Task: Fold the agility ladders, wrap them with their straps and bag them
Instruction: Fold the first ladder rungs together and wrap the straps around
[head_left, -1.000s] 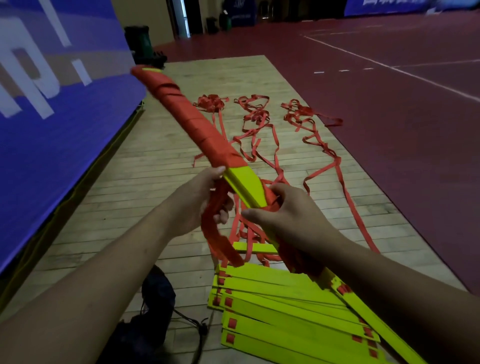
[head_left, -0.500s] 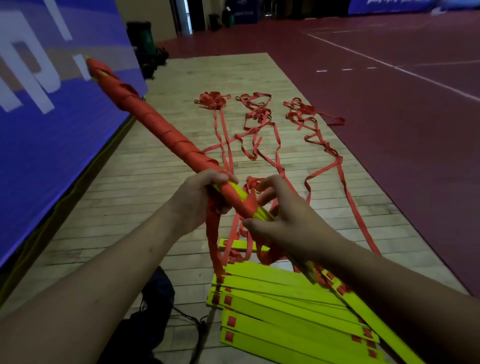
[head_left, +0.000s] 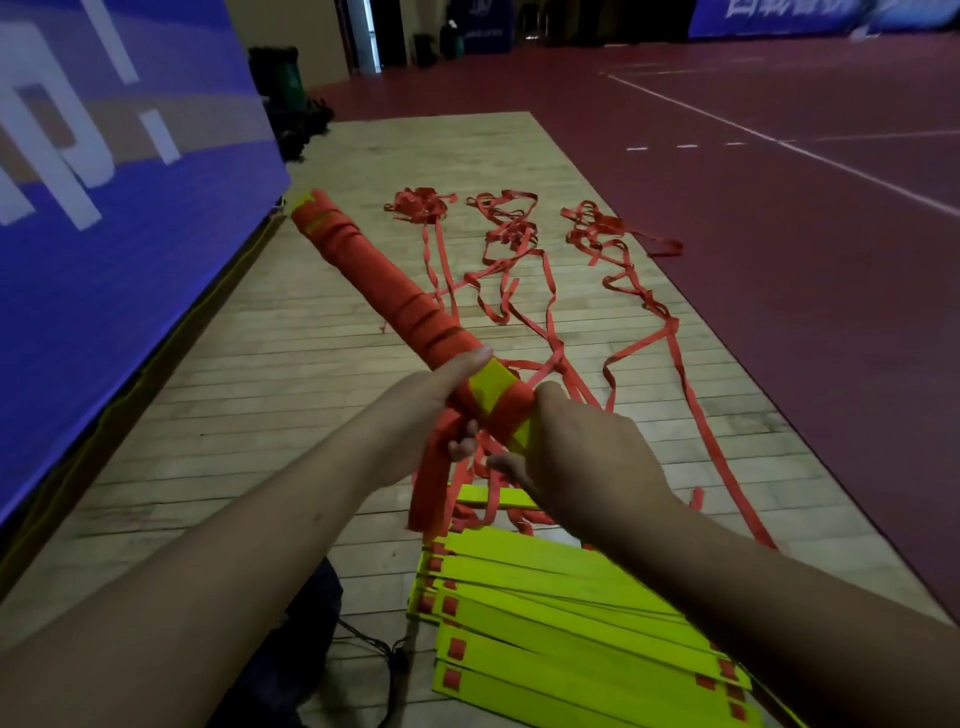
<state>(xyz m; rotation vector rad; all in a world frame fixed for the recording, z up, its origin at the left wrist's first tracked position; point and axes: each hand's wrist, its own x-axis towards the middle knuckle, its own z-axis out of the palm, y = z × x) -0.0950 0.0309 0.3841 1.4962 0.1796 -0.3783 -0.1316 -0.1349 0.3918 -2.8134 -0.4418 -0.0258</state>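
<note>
**Writing.** The blue banner (head_left: 104, 260) to the left of the hands carries large white characters. They are cropped by the frame edge and cannot be read as a word.

**Task item.** A rod-shaped ladder bundle (head_left: 384, 296), wound in flat orange webbing, is held in the air and slants up and to the left from the hands. Yellow-green plastic shows at its far tip and in a gap at the near end.

**Hands.**
- The left hand (head_left: 426, 415) grips the bundle, thumb flat along the top and fingers curled beneath. A wide strap tail (head_left: 428, 488) hangs below it.
- The right hand (head_left: 587, 457) is curled round the bundle's near end, just beside the left.

**Surroundings.**
- Below the hands, a fanned stack of flat yellow-green rungs (head_left: 545, 623) with small orange squares at the ends lies on the plank floor (head_left: 234, 415).
- Beyond the hands, loose orange straps (head_left: 519, 270) lie in three tangled lines.
- A dark bag (head_left: 291, 649) with a cord lies under the left forearm.
- A smooth dark red court (head_left: 779, 312) with white lines lies to the right.
</note>
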